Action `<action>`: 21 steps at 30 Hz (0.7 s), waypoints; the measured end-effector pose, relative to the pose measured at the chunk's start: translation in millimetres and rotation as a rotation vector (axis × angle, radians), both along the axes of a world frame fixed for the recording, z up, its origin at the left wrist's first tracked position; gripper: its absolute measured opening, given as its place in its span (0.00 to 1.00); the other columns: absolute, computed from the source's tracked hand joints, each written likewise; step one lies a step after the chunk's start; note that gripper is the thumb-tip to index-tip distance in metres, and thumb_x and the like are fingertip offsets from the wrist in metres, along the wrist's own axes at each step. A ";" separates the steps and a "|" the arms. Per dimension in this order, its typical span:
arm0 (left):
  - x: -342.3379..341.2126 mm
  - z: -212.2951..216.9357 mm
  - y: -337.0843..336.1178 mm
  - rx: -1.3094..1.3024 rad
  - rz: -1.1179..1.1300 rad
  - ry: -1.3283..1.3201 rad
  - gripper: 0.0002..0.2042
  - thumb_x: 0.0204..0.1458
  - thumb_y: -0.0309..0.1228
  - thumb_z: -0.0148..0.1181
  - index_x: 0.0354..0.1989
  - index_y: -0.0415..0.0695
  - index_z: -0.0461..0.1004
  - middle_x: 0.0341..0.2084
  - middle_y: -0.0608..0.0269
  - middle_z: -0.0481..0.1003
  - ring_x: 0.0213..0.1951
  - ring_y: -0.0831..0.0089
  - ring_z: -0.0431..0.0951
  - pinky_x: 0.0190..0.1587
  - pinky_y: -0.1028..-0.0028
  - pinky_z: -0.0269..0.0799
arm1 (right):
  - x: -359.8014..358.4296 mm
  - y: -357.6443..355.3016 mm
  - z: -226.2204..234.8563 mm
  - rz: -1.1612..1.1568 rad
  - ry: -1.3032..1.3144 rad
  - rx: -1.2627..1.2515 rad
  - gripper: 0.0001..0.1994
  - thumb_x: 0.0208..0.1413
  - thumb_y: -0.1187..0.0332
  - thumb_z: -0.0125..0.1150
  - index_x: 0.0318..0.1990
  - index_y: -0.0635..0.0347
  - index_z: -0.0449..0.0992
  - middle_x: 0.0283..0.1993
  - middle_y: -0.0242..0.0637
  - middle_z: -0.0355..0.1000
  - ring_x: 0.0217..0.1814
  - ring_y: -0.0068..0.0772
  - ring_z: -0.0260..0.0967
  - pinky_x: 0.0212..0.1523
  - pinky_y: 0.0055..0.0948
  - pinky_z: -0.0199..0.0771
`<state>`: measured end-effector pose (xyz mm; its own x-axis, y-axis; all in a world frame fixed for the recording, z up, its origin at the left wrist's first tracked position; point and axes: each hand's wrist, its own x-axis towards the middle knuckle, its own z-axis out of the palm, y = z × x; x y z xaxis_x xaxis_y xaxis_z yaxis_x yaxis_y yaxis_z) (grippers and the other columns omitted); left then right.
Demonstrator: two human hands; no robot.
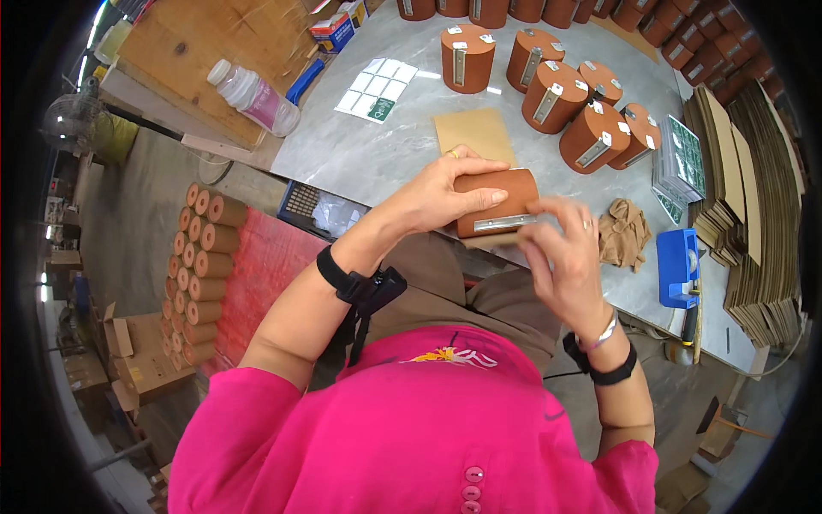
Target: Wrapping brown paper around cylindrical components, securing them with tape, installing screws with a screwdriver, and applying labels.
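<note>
Terracotta-brown and lying on its side, the cylinder (497,201) sits at the centre of the frame, at the near edge of the grey table (360,154), with its long axis running left to right and tipped slightly up toward the right. From the left, the left hand (445,193) comes over the top, palm down, its fingers (484,197) stretched flat along the side and pressing it steady. Along the lower edge of the cylinder runs a silvery metal strip (503,224), and just right of centre the right hand (561,257) meets it from below, fingers (548,224) pinched together at the strip's right end. So the strip lies directly under the right fingertips, the closer hand to it. Further right, a crumpled tan cloth (623,233) lies just beside, and upright finished cylinders (548,94) stand in the upper right.
</note>
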<state>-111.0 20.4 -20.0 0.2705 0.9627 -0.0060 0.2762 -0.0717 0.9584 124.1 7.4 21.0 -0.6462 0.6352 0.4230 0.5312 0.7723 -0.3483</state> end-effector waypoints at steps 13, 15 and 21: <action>6.2 -13.6 -4.5 -0.034 0.079 -0.275 0.20 0.68 0.40 0.47 0.60 0.40 0.72 0.45 0.60 0.69 0.52 0.71 0.69 0.59 0.71 0.62 | -16.1 37.2 -14.9 0.066 0.317 -0.429 0.06 0.49 0.77 0.67 0.34 0.65 0.75 0.53 0.45 0.73 0.60 0.49 0.69 0.55 0.38 0.71; 17.2 -23.3 -11.4 -0.023 0.193 -0.476 0.21 0.70 0.40 0.41 0.59 0.39 0.72 0.46 0.60 0.68 0.52 0.71 0.68 0.60 0.71 0.62 | -16.4 39.0 -16.3 0.070 0.328 -0.464 0.07 0.49 0.78 0.67 0.33 0.65 0.74 0.54 0.44 0.73 0.63 0.48 0.67 0.58 0.39 0.69; 30.2 -30.9 -12.8 0.116 0.375 -0.369 0.19 0.70 0.38 0.37 0.47 0.38 0.74 0.47 0.59 0.67 0.52 0.72 0.68 0.60 0.72 0.60 | -17.1 39.4 -30.4 0.105 0.425 -0.506 0.07 0.50 0.77 0.67 0.33 0.63 0.74 0.57 0.41 0.72 0.67 0.49 0.63 0.61 0.42 0.65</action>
